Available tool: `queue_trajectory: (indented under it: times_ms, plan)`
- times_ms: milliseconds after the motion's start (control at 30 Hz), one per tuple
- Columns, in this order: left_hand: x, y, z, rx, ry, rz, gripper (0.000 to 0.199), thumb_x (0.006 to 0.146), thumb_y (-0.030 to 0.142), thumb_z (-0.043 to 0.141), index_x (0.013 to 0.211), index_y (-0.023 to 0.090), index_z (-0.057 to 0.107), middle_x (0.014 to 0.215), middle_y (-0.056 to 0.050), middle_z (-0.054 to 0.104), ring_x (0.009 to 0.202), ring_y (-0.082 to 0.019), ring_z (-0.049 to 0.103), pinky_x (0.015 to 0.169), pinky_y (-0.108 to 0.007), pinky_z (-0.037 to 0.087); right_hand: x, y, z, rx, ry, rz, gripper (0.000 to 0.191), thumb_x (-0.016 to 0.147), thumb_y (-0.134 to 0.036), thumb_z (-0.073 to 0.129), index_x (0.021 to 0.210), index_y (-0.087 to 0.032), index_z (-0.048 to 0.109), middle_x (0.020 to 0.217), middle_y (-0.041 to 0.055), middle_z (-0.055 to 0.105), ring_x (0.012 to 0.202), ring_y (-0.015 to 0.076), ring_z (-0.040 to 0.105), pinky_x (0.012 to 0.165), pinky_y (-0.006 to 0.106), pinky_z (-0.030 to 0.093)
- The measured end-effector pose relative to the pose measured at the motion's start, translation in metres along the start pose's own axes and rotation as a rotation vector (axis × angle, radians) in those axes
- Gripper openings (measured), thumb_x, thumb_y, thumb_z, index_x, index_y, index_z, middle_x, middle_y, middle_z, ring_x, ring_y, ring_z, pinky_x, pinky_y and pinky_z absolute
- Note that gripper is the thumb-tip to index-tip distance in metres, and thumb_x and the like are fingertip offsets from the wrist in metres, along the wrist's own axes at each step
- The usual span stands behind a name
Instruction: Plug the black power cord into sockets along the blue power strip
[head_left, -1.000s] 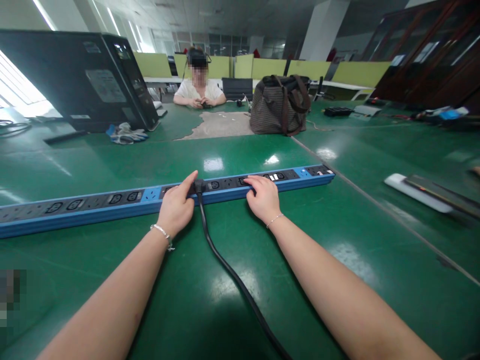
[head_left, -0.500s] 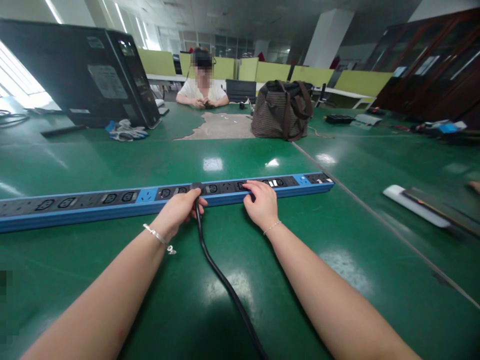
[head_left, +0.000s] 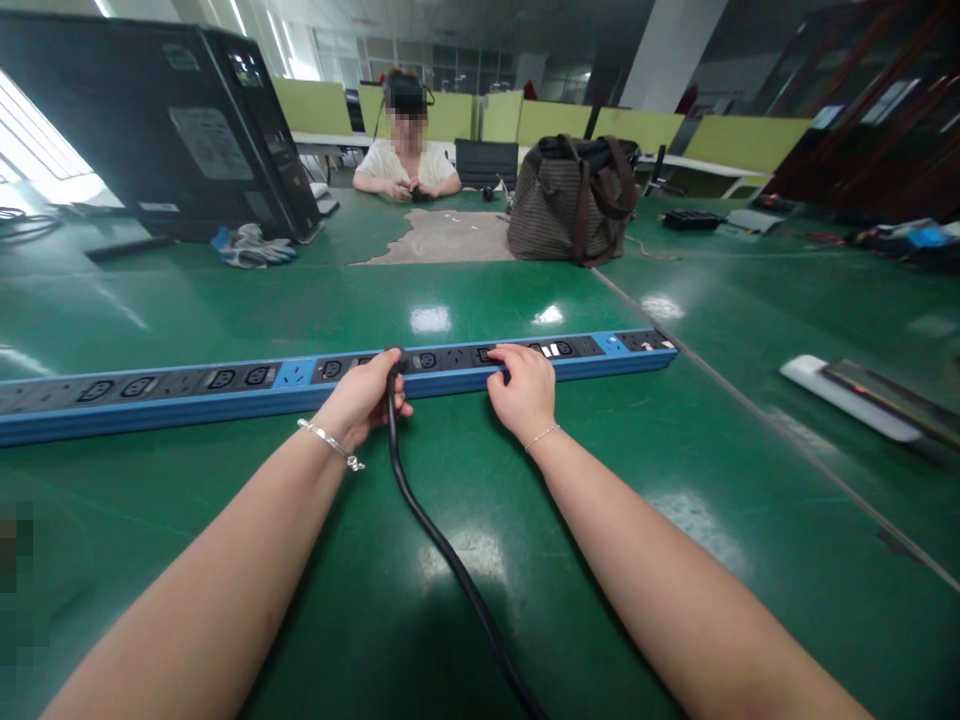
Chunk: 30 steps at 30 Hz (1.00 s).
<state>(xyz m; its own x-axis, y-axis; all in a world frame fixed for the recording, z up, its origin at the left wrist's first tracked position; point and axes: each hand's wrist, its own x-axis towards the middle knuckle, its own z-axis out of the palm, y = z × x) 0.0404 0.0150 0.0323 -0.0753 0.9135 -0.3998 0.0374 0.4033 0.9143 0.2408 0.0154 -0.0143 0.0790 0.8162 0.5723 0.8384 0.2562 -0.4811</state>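
A long blue power strip (head_left: 450, 384) with black and blue sockets lies across the green table. My left hand (head_left: 367, 392) is closed around the plug (head_left: 397, 362) of a black power cord (head_left: 442, 545), thumb on top. The plug is at a socket near the strip's middle; my fingers cover much of it, so I cannot tell how far in it sits. From there the cord runs down toward me. To the right, my right hand (head_left: 523, 388) grips the strip, fingertips over its socket face and thumb at the near side.
Across the green table (head_left: 300, 560) sits a person (head_left: 409, 165) with hands together. A black computer case (head_left: 217, 140) and gloves (head_left: 253, 247) stand at the far left, a brown bag (head_left: 566, 205) beyond the strip. At right lies a white bar-shaped object (head_left: 844, 398).
The view has tipped slightly, so the strip and far objects appear a little higher. My left wrist has shifted slightly; both hands keep their places on plug and strip.
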Motion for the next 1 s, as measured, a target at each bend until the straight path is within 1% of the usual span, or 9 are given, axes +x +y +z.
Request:
queue_trajectory:
  times_ms: [100,200,300,367,500,700,833,1000]
  plan:
    - [-0.0005,0.0015,0.0015,-0.012,-0.016,-0.064,0.041,0.085,0.046,0.043,0.054,0.02,0.044,0.037,0.003,0.039,0.038,-0.012,0.05,0.037,-0.02,0.035,-0.0007,-0.0015,0.0007,-0.015,0.002,0.0,0.033,0.072,-0.014,0.049,0.098,-0.021,0.068,0.111,0.0052,0.068,0.109,0.0242,0.056,0.1,0.042,0.038]
    - [-0.0028,-0.0013,0.0032,-0.017,-0.004,-0.036,0.043,0.086,0.046,0.041,0.052,0.02,0.041,0.036,0.003,0.038,0.038,-0.011,0.051,0.038,-0.019,0.036,-0.0009,-0.0018,0.0007,-0.009,-0.004,0.004,0.033,0.073,-0.014,0.048,0.098,-0.022,0.068,0.112,0.0053,0.067,0.109,0.0246,0.055,0.099,0.043,0.038]
    - [-0.004,-0.0059,0.0024,-0.032,-0.026,-0.016,0.043,0.086,0.047,0.043,0.052,0.02,0.041,0.036,0.003,0.039,0.038,-0.011,0.05,0.039,-0.019,0.038,-0.0006,-0.0017,0.0005,-0.008,-0.009,0.009,0.033,0.072,-0.014,0.048,0.098,-0.022,0.068,0.111,0.0055,0.067,0.109,0.0248,0.055,0.099,0.043,0.037]
    - [-0.0036,-0.0073,0.0009,-0.058,-0.038,-0.006,0.041,0.085,0.046,0.045,0.054,0.019,0.043,0.038,0.003,0.043,0.038,-0.01,0.051,0.04,-0.019,0.039,-0.0006,-0.0019,0.0004,-0.012,-0.008,0.009,0.033,0.072,-0.013,0.048,0.098,-0.021,0.068,0.111,0.0053,0.067,0.108,0.0246,0.055,0.099,0.042,0.037]
    - [-0.0031,-0.0041,-0.0005,-0.084,-0.007,-0.015,0.033,0.086,0.039,0.047,0.062,0.016,0.052,0.044,0.002,0.049,0.042,-0.011,0.056,0.039,-0.018,0.04,-0.0006,-0.0024,0.0009,-0.015,-0.007,0.013,0.033,0.073,-0.013,0.048,0.098,-0.021,0.068,0.112,0.0053,0.067,0.109,0.0242,0.054,0.1,0.041,0.037]
    - [-0.0053,0.0001,0.0019,-0.096,0.021,0.022,0.033,0.089,0.031,0.044,0.063,0.012,0.055,0.042,0.001,0.05,0.04,-0.011,0.056,0.037,-0.017,0.037,0.0,-0.0022,0.0017,-0.014,-0.009,0.015,0.033,0.072,-0.013,0.048,0.098,-0.021,0.068,0.111,0.0051,0.067,0.109,0.0239,0.054,0.099,0.041,0.035]
    - [-0.0069,-0.0002,0.0019,-0.072,0.034,0.024,0.034,0.088,0.033,0.046,0.063,0.013,0.055,0.042,0.001,0.05,0.039,-0.012,0.056,0.037,-0.017,0.037,0.0,-0.0025,0.002,-0.026,0.004,0.025,0.032,0.072,-0.013,0.048,0.096,-0.021,0.068,0.11,0.0049,0.067,0.108,0.0239,0.054,0.098,0.041,0.035]
    - [-0.0094,-0.0015,0.003,-0.077,0.052,0.043,0.033,0.086,0.035,0.048,0.062,0.014,0.054,0.041,0.003,0.046,0.038,-0.01,0.053,0.037,-0.017,0.036,-0.0005,-0.0023,0.0027,-0.019,0.013,0.023,0.033,0.072,-0.013,0.048,0.096,-0.022,0.068,0.109,0.0039,0.068,0.107,0.0229,0.054,0.098,0.039,0.035]
